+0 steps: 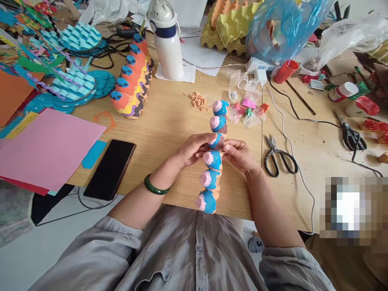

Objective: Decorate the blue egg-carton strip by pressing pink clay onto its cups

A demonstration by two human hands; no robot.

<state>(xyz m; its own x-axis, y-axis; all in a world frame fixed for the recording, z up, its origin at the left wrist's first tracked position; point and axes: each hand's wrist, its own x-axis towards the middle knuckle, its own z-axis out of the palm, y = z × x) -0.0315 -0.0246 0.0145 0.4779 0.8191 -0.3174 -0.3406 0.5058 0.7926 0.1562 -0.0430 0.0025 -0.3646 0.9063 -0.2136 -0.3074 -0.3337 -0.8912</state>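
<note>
Both my hands hold a strip of egg carton [213,161] over the wooden table, its row of bumps running away from me. Pink tips and blue sides cover the bumps, brownish clay shows on some farther ones, and bare orange carton lines the right edge. My left hand [194,148] grips the strip from the left at a middle bump, fingers partly hidden behind it. On the right side, my right hand [239,155] pinches at the same bump's edge; whether a bit of clay sits between its fingertips I cannot make out. Small bags of coloured clay [248,109] lie just beyond.
Black-handled scissors [277,155] lie right of my hands, beside a white cable. A phone [109,169] and pink paper [54,147] are at left. Farther back stand a painted orange carton strip [133,76] and a white bottle [167,44]. Another person sits at right.
</note>
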